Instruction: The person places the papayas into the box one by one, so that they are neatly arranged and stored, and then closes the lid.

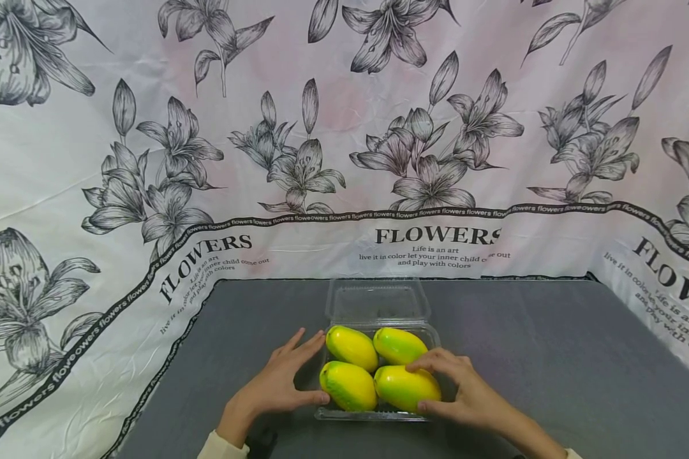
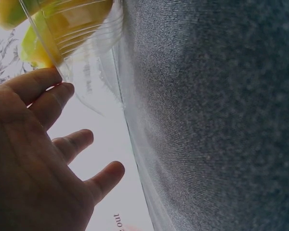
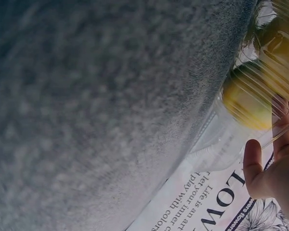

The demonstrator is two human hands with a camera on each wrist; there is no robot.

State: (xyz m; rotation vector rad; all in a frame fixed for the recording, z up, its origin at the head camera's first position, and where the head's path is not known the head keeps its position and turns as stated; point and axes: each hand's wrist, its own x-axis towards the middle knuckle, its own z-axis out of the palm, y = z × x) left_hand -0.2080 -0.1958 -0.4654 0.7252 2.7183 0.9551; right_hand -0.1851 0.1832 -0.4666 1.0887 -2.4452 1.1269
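Observation:
Several yellow-green mangoes lie in two rows in a clear plastic container (image 1: 373, 416), its hinged lid (image 1: 377, 303) standing raised at the back. At the container's left side my left hand (image 1: 278, 379) is spread, with fingertips at the rim by the back-left mango (image 1: 351, 348) and thumb near the front-left mango (image 1: 349, 386). In the left wrist view, two fingertips of that hand (image 2: 38, 144) meet the plastic edge. My right hand (image 1: 462, 389) holds the front-right mango (image 1: 404, 387), index finger over its top and thumb at its near side. The back-right mango (image 1: 400, 345) sits just behind.
The container stands on a grey cloth-covered table (image 1: 528, 357). A white curtain (image 1: 298, 248) printed with flowers and lettering hangs along the back and both sides, meeting the table's far edge just behind the lid.

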